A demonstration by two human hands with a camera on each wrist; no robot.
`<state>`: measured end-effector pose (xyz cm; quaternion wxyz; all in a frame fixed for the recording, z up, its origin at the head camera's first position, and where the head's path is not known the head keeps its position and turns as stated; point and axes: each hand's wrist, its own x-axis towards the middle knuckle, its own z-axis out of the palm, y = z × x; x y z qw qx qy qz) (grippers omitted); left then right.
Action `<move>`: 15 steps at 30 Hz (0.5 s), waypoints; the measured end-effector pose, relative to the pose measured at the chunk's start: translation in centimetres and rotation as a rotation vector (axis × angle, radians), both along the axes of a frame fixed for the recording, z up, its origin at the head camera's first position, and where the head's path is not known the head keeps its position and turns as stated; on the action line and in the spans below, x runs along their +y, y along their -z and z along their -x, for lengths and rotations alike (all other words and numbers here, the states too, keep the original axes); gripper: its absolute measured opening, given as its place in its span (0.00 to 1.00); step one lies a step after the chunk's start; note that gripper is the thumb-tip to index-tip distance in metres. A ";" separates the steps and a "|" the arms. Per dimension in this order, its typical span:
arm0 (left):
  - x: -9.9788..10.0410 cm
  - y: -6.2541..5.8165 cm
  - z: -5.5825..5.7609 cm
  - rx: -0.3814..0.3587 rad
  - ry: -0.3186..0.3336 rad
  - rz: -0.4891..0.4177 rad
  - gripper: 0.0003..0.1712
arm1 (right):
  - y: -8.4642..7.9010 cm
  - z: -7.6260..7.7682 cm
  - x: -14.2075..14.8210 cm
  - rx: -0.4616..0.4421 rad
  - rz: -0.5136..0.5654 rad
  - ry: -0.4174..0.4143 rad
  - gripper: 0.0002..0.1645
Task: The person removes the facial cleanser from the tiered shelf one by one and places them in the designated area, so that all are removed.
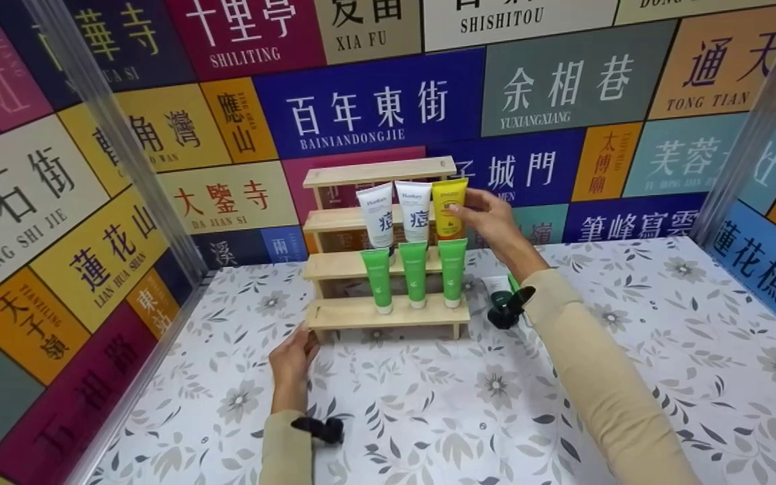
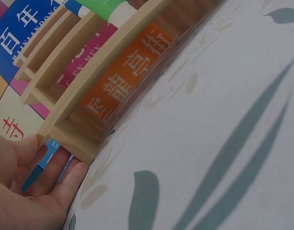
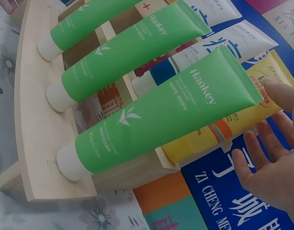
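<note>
A stepped wooden rack [image 1: 334, 315] stands on the table. Three green tubes [image 1: 415, 273] stand cap-down along its lowest step. Behind them, on the second step, are two white tubes [image 1: 379, 214] with blue lettering and a yellow tube [image 1: 449, 210] at the right end. My right hand [image 1: 492, 219] pinches the yellow tube's upper right side, thumb on its front; in the right wrist view its other fingers [image 3: 254, 148] spread behind the tube. My left hand [image 2: 46, 191] grips the left end of the lowest step, thumb at the edge and fingers by the leg.
Beside the rack's right side, a white and green item [image 1: 498, 283] lies on the table, partly covered by the black wrist camera [image 1: 510, 308]. A flower-patterned cover [image 1: 496, 391] spreads over the table. Colourful lettered panels [image 1: 368, 101] rise close behind the rack.
</note>
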<state>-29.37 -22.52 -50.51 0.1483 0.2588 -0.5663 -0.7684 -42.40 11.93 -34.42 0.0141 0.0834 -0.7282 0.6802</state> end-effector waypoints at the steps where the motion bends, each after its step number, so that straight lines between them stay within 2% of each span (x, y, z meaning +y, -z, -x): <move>1: 0.0 0.0 0.0 0.001 -0.001 -0.003 0.21 | 0.0 0.0 0.0 -0.001 -0.010 0.001 0.37; 9: 0.0 0.0 0.1 0.011 -0.014 -0.002 0.21 | 0.2 0.1 -0.4 0.009 -0.078 0.016 0.35; 15: 0.0 0.2 0.0 0.008 -0.009 0.018 0.21 | 0.6 0.1 -0.4 0.084 -0.106 0.064 0.31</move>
